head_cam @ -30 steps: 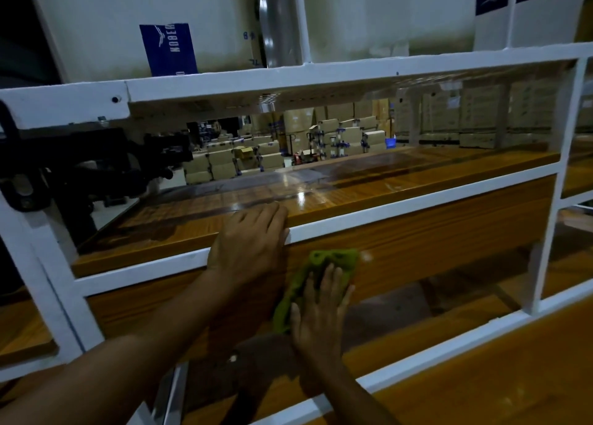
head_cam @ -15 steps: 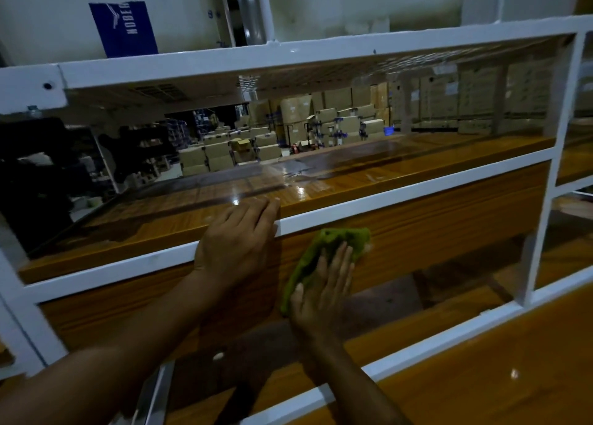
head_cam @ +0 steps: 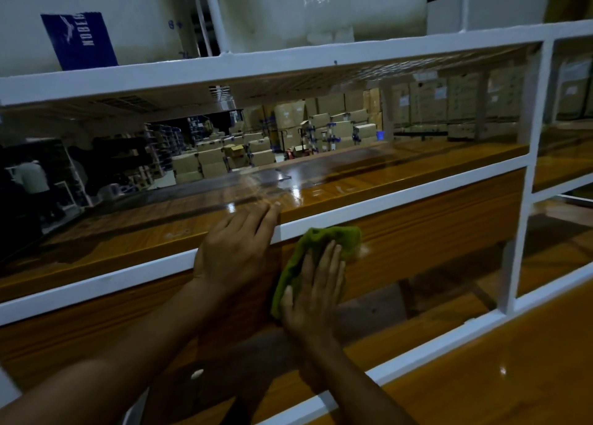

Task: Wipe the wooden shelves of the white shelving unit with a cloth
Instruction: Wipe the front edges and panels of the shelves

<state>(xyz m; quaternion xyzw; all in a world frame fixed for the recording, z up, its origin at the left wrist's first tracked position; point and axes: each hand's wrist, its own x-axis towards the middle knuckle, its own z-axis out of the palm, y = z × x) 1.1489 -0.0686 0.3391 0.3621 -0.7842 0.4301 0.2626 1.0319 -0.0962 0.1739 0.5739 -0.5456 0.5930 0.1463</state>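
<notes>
Pressing flat with fingers spread, the right hand pins a green cloth against the vertical wooden front panel just under the white rail of the shelving unit; its grip is an open palm laid on the fabric, not a pinch. The cloth sticks out above and to the left of the fingers, its top edge touching the underside of the rail. Just beside it, the left hand lies over the same rail with fingers together, their tips reaching onto the glossy wooden shelf above; it holds nothing. A pale smear shows on the panel just right of the cloth. The shelf top reflects light near the left fingertips. A white upright post divides this bay from the next one on the right, and a lower wooden shelf runs across the bottom right. Behind the open bay, stacked cardboard boxes stand well apart from the unit. Above, a blue label sits on a pale panel.
</notes>
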